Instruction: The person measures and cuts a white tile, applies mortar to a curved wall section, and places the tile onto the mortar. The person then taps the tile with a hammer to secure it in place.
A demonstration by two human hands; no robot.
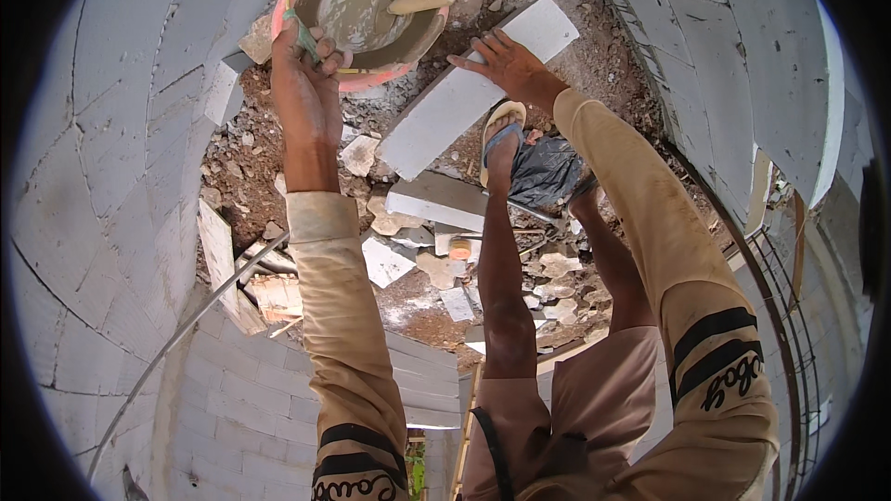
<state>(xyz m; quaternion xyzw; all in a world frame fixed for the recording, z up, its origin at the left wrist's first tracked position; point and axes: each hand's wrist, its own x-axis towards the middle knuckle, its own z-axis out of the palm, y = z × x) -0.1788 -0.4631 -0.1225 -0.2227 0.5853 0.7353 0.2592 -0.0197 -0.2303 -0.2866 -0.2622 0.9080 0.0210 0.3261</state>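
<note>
At the far left of centre stands a round pinkish-red bucket (434, 42) of wet grey mortar (357, 2). A tool with a pale wooden handle (422, 1) rests in the mortar, its working end sunk out of sight. My left hand (311, 57) is closed at the bucket's near-left rim, with a strip of green material (303, 35) between thumb and fingers. To the right, a long pale lightweight block (445, 116) lies slantwise on the rubble. Fingers spread, my right hand (510, 67) lies on the block's upper right part.
Pale block walls (121, 130) curve up on both sides. Around my sandalled feet (502, 134) are a black plastic bag (543, 172), another block (436, 199) and broken pieces (385, 260). Wooden scraps (276, 297) lie at left; a steel rod cage (789, 315) stands at right.
</note>
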